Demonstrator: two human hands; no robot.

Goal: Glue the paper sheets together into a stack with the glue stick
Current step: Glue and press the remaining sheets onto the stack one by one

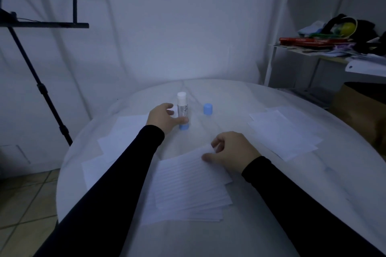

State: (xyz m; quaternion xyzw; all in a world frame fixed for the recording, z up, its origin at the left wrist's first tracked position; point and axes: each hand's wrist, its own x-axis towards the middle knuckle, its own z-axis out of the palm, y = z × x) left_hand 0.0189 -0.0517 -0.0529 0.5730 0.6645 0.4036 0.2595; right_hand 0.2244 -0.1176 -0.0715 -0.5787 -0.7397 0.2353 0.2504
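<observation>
Left hand (pixel 165 118), arm extended forward, fingers loosely curled around the base of the upright, uncapped glue stick (pixel 182 110), thumb touching it. Right hand (pixel 231 152), nearer than the glue stick, pinches the far corner of the top sheet (pixel 188 181) of the stack on the surface (pixel 271 204). Blue cap (pixel 208 108) stands just right of the glue stick.

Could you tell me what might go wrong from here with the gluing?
The glue stick stands upright and uncapped, its cap apart on the table; the left hand, open around its base, could tip it.

The right hand pinches only a corner of the top sheet, which might crease or land skewed on the stack.
</observation>
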